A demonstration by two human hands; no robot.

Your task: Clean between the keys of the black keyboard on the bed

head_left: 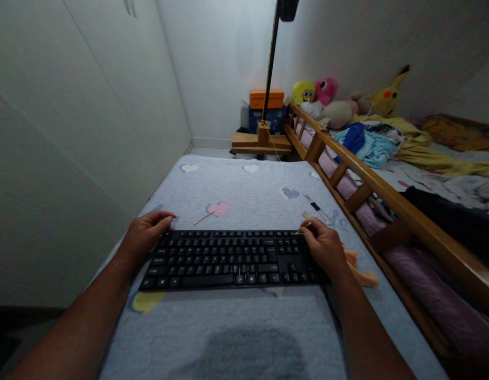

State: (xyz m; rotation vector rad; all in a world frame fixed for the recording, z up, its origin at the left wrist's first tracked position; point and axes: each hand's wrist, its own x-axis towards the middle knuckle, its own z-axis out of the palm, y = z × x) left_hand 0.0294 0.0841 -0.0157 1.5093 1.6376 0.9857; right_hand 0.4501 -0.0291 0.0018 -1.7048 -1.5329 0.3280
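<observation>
A black keyboard (224, 261) lies flat on a light-blue bedspread with heart patterns. At its far left corner is my left hand (147, 235), thumb and fingertips brought together; whatever they hold, if anything, is too small to make out. My right hand (323, 245) is over the keyboard's right end, pinching a thin white cotton swab (300, 231) near the number pad. Another cotton swab (203, 217) rests on the bedspread beyond the keyboard. Past my right hand lies a thin metal tool with a black band (315, 206). An orange cloth (352, 258) is partly hidden behind my right wrist.
A wooden bed rail (355, 171) runs along the right, with clothes (366, 142) and plush toys behind it. White cabinet doors (89, 132) stand at the left. Beyond the bedspread are a wooden stand with a pole (263, 138) and an orange box (267, 98).
</observation>
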